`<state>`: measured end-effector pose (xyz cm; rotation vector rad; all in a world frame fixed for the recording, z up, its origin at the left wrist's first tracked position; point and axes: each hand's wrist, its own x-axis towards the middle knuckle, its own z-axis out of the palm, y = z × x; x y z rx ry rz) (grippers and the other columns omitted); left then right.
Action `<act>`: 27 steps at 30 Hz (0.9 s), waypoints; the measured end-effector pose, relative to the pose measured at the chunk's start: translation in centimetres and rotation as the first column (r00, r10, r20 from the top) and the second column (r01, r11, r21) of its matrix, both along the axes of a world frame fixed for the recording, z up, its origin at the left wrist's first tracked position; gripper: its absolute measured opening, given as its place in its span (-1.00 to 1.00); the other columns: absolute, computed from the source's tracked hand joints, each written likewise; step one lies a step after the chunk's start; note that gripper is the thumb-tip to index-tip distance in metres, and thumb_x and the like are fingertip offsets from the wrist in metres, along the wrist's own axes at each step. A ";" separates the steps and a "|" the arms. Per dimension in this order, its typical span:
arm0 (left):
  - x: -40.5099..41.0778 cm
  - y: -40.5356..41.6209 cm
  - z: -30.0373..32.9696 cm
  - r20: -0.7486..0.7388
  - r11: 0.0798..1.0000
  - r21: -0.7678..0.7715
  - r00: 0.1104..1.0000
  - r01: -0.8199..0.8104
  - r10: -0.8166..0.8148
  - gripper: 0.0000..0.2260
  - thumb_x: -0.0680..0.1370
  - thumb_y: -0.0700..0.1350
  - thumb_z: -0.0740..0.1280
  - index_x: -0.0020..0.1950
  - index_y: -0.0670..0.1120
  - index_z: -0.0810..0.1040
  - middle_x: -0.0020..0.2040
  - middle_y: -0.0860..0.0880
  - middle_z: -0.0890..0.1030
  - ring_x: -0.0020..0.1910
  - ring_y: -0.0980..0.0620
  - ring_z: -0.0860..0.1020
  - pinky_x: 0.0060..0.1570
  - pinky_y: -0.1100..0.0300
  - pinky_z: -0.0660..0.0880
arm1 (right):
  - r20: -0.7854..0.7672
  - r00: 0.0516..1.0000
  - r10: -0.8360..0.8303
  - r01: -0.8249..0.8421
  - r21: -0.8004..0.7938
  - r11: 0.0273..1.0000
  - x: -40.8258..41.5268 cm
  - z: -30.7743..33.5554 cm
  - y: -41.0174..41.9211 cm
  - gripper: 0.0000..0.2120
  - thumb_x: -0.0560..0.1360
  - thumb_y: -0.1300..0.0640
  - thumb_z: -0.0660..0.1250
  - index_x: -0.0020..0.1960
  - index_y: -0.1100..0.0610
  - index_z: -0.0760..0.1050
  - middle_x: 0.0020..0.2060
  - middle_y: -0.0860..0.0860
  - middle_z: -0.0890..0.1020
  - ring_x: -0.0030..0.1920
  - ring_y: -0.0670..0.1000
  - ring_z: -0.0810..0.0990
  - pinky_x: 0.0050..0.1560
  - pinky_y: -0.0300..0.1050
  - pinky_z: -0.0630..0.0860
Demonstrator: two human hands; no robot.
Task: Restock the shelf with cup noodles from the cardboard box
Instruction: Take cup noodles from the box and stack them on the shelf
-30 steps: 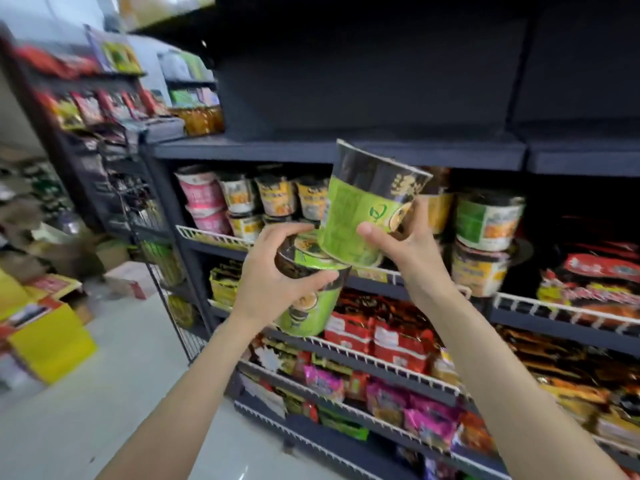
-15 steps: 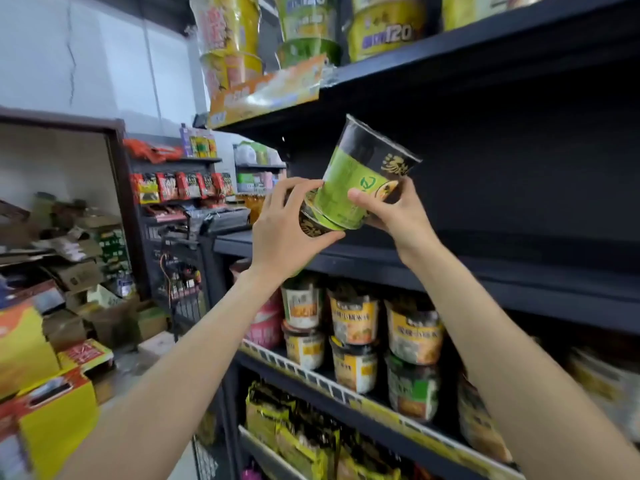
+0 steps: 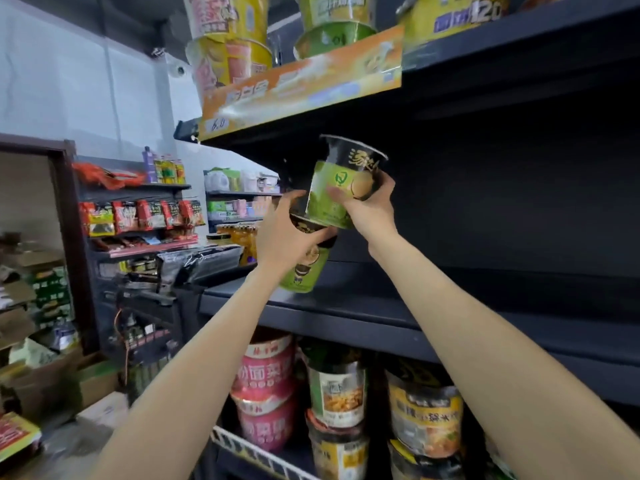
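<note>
Hands raised over the dark shelf: right hand clasps the upper cup (tilted), left hand wraps the lower cup, whose base meets the shelf.

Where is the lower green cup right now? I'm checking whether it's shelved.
In the head view, the lower green cup is centre frame in the left hand, tilted at the empty dark shelf, under the upper green cup.
</note>
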<state>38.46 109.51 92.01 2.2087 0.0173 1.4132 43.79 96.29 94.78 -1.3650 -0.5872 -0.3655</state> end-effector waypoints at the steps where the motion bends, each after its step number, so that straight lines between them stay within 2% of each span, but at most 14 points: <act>1: 0.8 1.2 -0.1 -0.007 0.999 -0.033 1.000 0.024 -0.024 -0.28 0.26 0.23 0.52 0.33 0.04 0.39 0.23 -0.03 0.50 0.18 -0.01 0.47 -0.02 0.22 0.34 | 0.009 1.000 -0.023 0.024 -0.041 0.999 0.6 0.4 1.3 -0.10 0.31 -0.09 0.53 0.46 0.01 0.08 0.29 0.03 0.47 0.25 0.07 0.48 0.25 0.03 0.46; 6: 4.4 8.1 -0.3 0.003 0.970 -0.197 0.990 0.141 -0.143 -0.28 0.22 0.19 0.56 0.30 0.00 0.46 0.15 -0.01 0.57 0.12 0.03 0.50 0.00 0.23 0.37 | 0.075 0.995 -0.060 0.076 -0.240 0.968 3.1 1.8 7.6 -0.08 0.34 -0.13 0.50 0.49 0.12 0.07 0.34 0.08 0.44 0.31 0.11 0.45 0.30 0.05 0.42; 10: 6.2 12.3 -0.1 -0.029 0.944 -0.225 0.967 0.242 -0.254 -0.28 0.21 0.17 0.56 0.30 0.01 0.45 0.10 0.07 0.56 0.13 0.06 0.51 0.05 0.23 0.39 | 0.096 0.995 -0.005 0.030 -0.267 0.963 4.8 2.0 11.1 -0.12 0.38 -0.05 0.49 0.50 0.10 0.05 0.33 0.05 0.45 0.30 0.06 0.45 0.29 -0.05 0.41; 13: 7.3 14.2 -0.3 -0.041 0.907 -0.271 0.937 0.324 -0.347 -0.23 0.17 0.25 0.54 0.31 0.04 0.43 0.16 0.06 0.55 0.16 0.06 0.51 0.18 0.10 0.45 | 0.069 0.997 0.041 -0.021 -0.269 0.963 5.9 2.1 12.6 -0.14 0.43 0.00 0.45 0.52 0.09 -0.01 0.35 0.06 0.42 0.31 0.05 0.44 0.24 -0.14 0.39; 16: 8.2 15.3 -0.6 -0.033 0.893 -0.295 0.930 0.341 -0.366 -0.30 0.29 0.10 0.54 0.36 -0.01 0.39 0.17 0.05 0.50 0.17 0.10 0.45 0.17 0.17 0.39 | 0.066 0.996 0.066 -0.047 -0.267 0.963 6.7 2.1 13.6 -0.19 0.46 0.04 0.42 0.51 0.10 0.00 0.34 0.05 0.43 0.31 0.03 0.43 0.19 -0.19 0.37; 21: 9.3 16.7 -0.9 -0.014 0.855 -0.364 0.915 0.370 -0.403 -0.28 0.29 0.10 0.54 0.38 -0.04 0.37 0.17 0.04 0.50 0.21 0.04 0.48 0.24 0.06 0.43 | 0.141 0.990 0.016 0.034 -0.342 0.939 7.1 1.3 15.2 -0.25 0.47 0.05 0.42 0.49 0.11 0.07 0.32 0.07 0.45 0.29 0.03 0.45 0.19 -0.21 0.34; 24: 9.0 16.8 -1.1 -0.018 0.862 -0.335 0.912 0.381 -0.410 -0.25 0.28 0.15 0.53 0.39 -0.01 0.35 0.24 0.00 0.50 0.23 0.06 0.46 0.25 0.06 0.41 | 0.163 0.987 0.004 0.053 -0.347 0.936 6.9 1.0 15.0 -0.25 0.46 0.09 0.43 0.49 0.12 0.07 0.30 0.07 0.47 0.23 -0.03 0.46 0.16 -0.23 0.36; 27: 8.7 16.1 -1.0 -0.011 0.858 -0.330 0.907 0.394 -0.421 -0.25 0.28 0.14 0.53 0.38 -0.02 0.34 0.19 0.04 0.52 0.18 0.11 0.47 0.22 0.11 0.43 | 0.157 0.988 -0.008 0.063 -0.345 0.937 6.6 0.9 14.4 -0.26 0.48 0.12 0.41 0.49 0.13 0.04 0.29 0.08 0.47 0.21 -0.05 0.46 0.17 -0.23 0.38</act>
